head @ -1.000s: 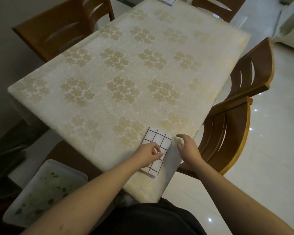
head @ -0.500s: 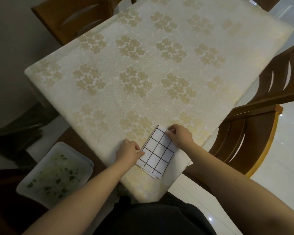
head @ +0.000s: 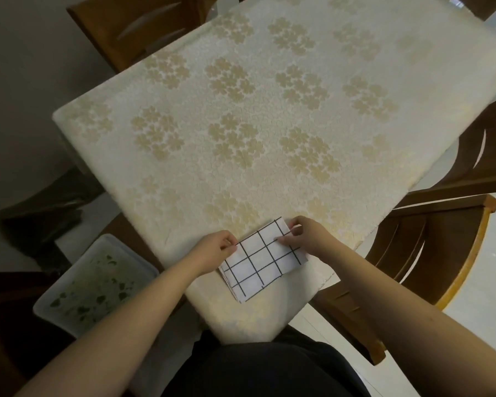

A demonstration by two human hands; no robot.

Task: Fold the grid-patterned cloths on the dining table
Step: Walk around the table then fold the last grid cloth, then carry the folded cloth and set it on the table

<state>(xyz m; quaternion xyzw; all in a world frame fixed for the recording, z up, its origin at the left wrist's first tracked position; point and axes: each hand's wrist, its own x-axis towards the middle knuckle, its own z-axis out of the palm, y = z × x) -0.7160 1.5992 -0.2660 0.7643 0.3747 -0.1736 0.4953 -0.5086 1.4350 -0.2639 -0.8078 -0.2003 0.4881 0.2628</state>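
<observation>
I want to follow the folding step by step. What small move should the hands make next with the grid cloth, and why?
Probably press the grid cloth flat. It already lies as a small layered rectangle at the table corner, the left hand and right hand pinching its far edge.

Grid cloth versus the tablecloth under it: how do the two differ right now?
The grid cloth is white with thin black lines; the tablecloth is cream with pale gold flower clusters. The grid cloth is a small folded stack at the near corner; the tablecloth lies spread over the whole top. The left hand and right hand pinch the grid cloth's far edge; neither grips the tablecloth. Both lie flat.
</observation>
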